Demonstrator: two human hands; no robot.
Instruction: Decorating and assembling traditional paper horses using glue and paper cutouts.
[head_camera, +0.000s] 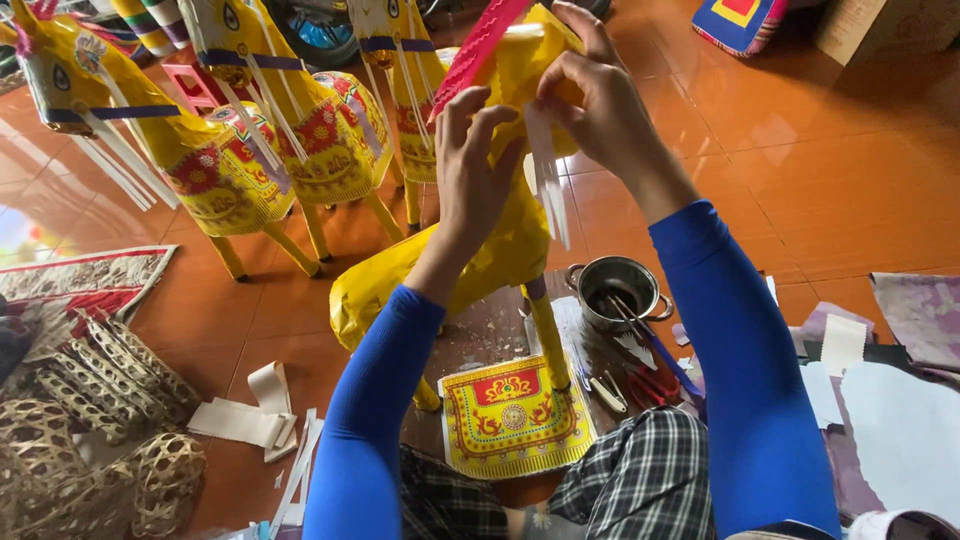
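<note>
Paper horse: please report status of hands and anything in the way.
Left hand and right hand both gripping paper horse, upright. White strips hang under right hand. Pot beside leg, not blocking.

Four yellow paper horses: one in the hands (470, 250) and three standing behind it, at left (150, 130), middle (310, 110) and right (405, 80). Two hands, the left (472, 165) and the right (600, 100). One metal pot (618, 290). One printed saddle sheet (512, 415) on the floor. One pair of red scissors (655, 385). Woven bamboo frames (90, 430) lie piled at left, too tangled to count.
</note>
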